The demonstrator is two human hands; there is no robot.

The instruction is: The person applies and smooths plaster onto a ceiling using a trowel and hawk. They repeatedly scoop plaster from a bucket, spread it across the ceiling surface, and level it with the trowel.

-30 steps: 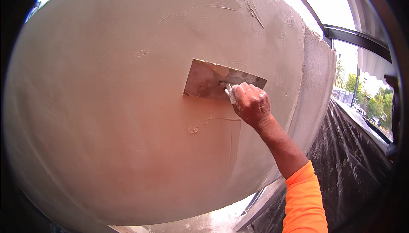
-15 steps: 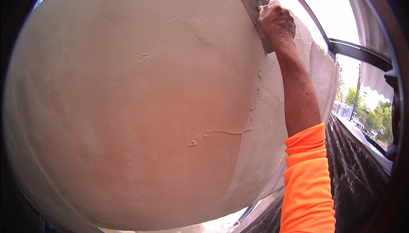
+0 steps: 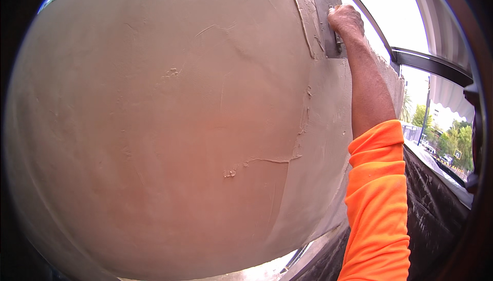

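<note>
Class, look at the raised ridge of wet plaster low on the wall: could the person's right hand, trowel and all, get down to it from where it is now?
Probably yes. The right hand holds the flat grey steel trowel high against the beige plastered wall, and only bare plaster lies between it and the raised ridge.

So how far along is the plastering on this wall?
Mostly coated: the wall carries wet plaster across nearly its whole face. In hand: the right hand presses a steel trowel against the upper right edge. Left to smooth: a ridge line beside the trowel, a crack-like seam lower down and small lumps. The left hand is out of view.
</note>
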